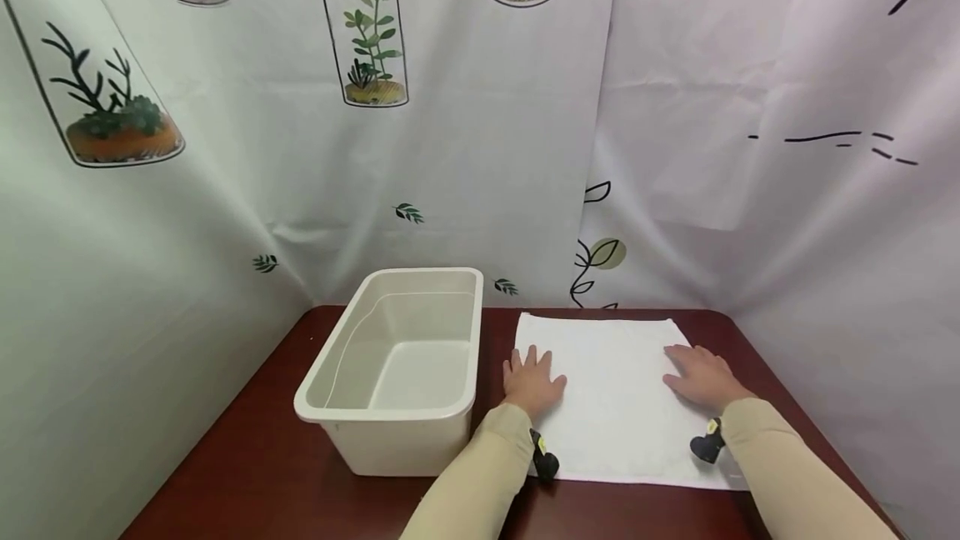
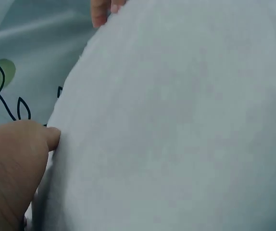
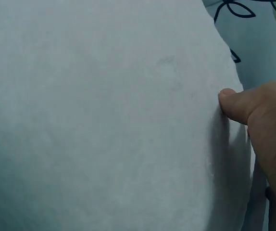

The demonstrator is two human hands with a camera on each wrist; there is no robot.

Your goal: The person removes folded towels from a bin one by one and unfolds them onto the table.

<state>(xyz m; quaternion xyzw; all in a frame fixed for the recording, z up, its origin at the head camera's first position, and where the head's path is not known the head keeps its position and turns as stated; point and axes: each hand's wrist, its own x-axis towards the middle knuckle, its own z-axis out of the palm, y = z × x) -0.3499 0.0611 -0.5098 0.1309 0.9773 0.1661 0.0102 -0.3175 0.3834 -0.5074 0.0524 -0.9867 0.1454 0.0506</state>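
Observation:
A white cloth (image 1: 618,390) lies spread flat on the dark red table (image 1: 247,465). My left hand (image 1: 531,380) rests palm down on the cloth's left edge, fingers straight. My right hand (image 1: 701,375) lies flat on the cloth's right side, fingers spread toward the far corner. The left wrist view is filled by the cloth (image 2: 176,125), with the left thumb (image 2: 18,159) pressed at its edge. In the right wrist view the right thumb (image 3: 246,103) touches the cloth (image 3: 104,120). Both hands hold nothing.
An empty cream plastic tub (image 1: 401,365) stands on the table just left of the cloth, close to my left hand. A white curtain printed with plants (image 1: 360,107) hangs behind and around the table. Small black wrist cameras (image 1: 544,461) sit at my sleeves.

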